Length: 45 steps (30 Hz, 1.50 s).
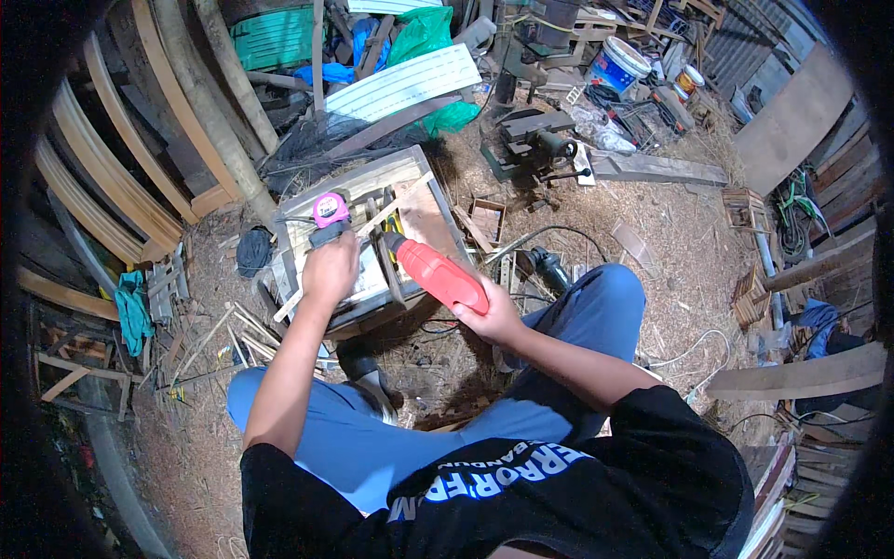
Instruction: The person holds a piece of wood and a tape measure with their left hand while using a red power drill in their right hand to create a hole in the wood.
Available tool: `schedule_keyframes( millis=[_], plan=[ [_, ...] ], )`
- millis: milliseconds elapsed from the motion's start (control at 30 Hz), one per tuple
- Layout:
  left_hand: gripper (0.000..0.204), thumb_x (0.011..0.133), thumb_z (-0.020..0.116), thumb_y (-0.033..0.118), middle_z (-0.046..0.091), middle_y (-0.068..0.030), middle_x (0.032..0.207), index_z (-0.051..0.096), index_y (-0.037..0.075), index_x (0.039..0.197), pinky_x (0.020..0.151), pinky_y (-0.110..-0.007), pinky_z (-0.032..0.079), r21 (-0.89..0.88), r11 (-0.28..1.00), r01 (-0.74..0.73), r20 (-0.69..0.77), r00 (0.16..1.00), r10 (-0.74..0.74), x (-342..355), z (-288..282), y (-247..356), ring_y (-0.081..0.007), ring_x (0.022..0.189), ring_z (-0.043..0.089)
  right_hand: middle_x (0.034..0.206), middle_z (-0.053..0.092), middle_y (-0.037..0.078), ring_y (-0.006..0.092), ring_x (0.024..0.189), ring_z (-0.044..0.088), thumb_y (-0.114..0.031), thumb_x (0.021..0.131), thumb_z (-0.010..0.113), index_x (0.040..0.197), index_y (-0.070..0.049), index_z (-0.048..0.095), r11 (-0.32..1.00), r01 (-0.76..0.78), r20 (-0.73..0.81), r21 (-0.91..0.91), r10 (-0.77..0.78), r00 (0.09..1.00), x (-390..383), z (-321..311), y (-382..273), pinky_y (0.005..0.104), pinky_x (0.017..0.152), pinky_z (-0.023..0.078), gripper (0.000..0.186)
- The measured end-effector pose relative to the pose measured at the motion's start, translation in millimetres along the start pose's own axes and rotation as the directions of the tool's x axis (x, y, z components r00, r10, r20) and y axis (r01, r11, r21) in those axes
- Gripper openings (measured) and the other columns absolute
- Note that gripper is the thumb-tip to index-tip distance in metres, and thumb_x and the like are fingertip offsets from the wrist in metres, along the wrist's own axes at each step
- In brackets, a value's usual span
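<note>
My left hand (328, 268) grips a pink and black tape measure (329, 213) over a small wooden box frame (424, 219) that rests on a low work stand. My right hand (492, 319) holds a red power drill (440, 276) by its body, its nose pointing up-left into the frame beside the left hand. Thin wooden slats (396, 207) lie across the frame. I am seated, with blue trousers (596, 307) on either side of the stand.
Sawdust and wood scraps cover the ground. Curved wooden boards (112, 177) lean at the left. A bench machine (535, 140), a white bucket (616, 63) and a long plank (656, 168) sit behind. Small wooden crates (745, 207) and cables lie at the right.
</note>
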State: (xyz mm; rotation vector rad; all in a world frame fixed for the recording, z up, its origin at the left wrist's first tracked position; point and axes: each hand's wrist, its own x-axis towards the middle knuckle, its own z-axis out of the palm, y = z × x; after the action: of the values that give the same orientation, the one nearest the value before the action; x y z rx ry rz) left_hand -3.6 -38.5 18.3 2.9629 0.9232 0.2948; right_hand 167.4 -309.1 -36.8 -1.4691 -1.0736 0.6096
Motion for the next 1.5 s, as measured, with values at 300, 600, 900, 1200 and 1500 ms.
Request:
schedule_keyframes(
  millis=[300, 600, 900, 1200, 1500],
  plan=[
    [0.028, 0.104, 0.051, 0.028, 0.071, -0.0255, 0.077, 0.061, 0.002, 0.103, 0.069, -0.057, 0.057, -0.001, 1.0, 0.014, 0.008, 1.0, -0.014, 0.5, 0.6, 0.9, -0.044, 0.072, 0.071, 0.135, 0.066, 0.016, 0.0239, 0.123, 0.065, -0.027, 0.086, 0.08, 0.151, -0.002, 0.048, 0.999, -0.024, 0.037, 0.028, 0.023, 0.999, 0.9, -0.6, 1.5, 0.0378, 0.107, 0.048, 0.076],
    [0.026, 0.104, 0.051, 0.027, 0.07, -0.0257, 0.076, 0.06, 0.002, 0.1, 0.068, -0.058, 0.057, -0.006, 1.0, -0.003, -0.007, 1.0, 0.003, 0.2, 2.8, -1.4, -0.0448, 0.071, 0.071, 0.138, 0.065, 0.015, 0.022, 0.124, 0.064, -0.026, 0.088, 0.078, 0.153, -0.003, 0.045, 0.998, -0.037, 0.054, 0.053, 0.034, 0.998, 0.1, -0.5, -7.5, 0.0368, 0.108, 0.047, 0.077],
    [0.03, 0.105, 0.049, 0.029, 0.071, -0.0258, 0.077, 0.063, 0.002, 0.104, 0.069, -0.057, 0.057, -0.01, 1.0, 0.01, 0.01, 1.0, -0.01, 1.2, 2.4, -1.5, -0.0445, 0.072, 0.071, 0.141, 0.063, 0.017, 0.024, 0.128, 0.063, -0.026, 0.088, 0.078, 0.154, -0.004, 0.044, 1.0, 0.012, 0.021, 0.019, -0.013, 1.0, 0.2, 2.7, 6.0, 0.0377, 0.11, 0.046, 0.078],
    [0.03, 0.106, 0.049, 0.03, 0.072, -0.0251, 0.08, 0.062, 0.003, 0.103, 0.071, -0.058, 0.056, -0.013, 0.998, 0.064, 0.017, 0.998, -0.064, 3.4, -6.0, -2.8, -0.0457, 0.075, 0.071, 0.142, 0.063, 0.017, 0.0256, 0.127, 0.064, -0.025, 0.088, 0.078, 0.153, -0.003, 0.045, 1.0, -0.01, 0.04, 0.02, 0.009, 0.999, 8.7, 4.4, 2.5, 0.0387, 0.109, 0.047, 0.076],
    [0.026, 0.104, 0.054, 0.032, 0.07, -0.0261, 0.082, 0.062, 0.008, 0.101, 0.068, -0.06, 0.053, -0.094, 0.992, 0.085, -0.079, 0.993, -0.093, -0.9, -3.9, -13.4, -0.0475, 0.075, 0.069, 0.144, 0.061, 0.018, 0.0246, 0.132, 0.061, -0.025, 0.088, 0.079, 0.155, -0.003, 0.044, 0.984, 0.179, 0.073, 0.005, -0.179, 0.981, 18.3, 4.2, -15.7, 0.0377, 0.111, 0.045, 0.079]
  ],
)
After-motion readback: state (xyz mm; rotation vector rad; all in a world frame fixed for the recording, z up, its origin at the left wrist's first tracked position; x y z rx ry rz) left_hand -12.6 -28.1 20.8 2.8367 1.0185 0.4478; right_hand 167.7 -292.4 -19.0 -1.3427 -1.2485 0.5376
